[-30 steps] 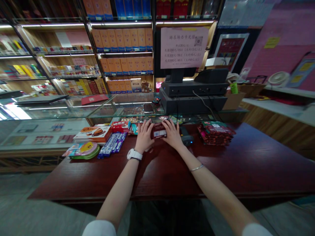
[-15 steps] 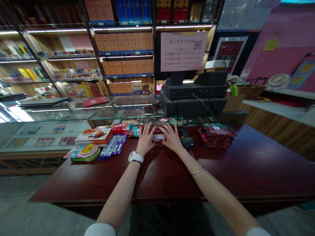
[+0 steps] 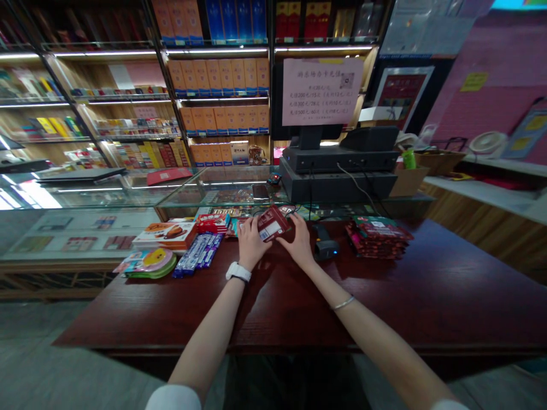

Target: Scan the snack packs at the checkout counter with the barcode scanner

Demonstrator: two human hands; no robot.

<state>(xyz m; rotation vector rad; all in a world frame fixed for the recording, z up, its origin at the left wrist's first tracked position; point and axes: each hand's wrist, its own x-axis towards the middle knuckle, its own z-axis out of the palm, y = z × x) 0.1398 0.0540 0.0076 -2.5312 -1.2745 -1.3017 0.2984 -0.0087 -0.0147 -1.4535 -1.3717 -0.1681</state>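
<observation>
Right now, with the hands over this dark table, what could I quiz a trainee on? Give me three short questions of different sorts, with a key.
1. Multiple choice: what does the left hand hold?
A) a pink notice
B) a dark red packet with a white label
C) an orange box
2. True or false: the black scanner lies between the right hand and the stack of packets.
3. Fill in: the white watch is worn on the ____ wrist.

Key: 1 B; 2 true; 3 left.
</observation>
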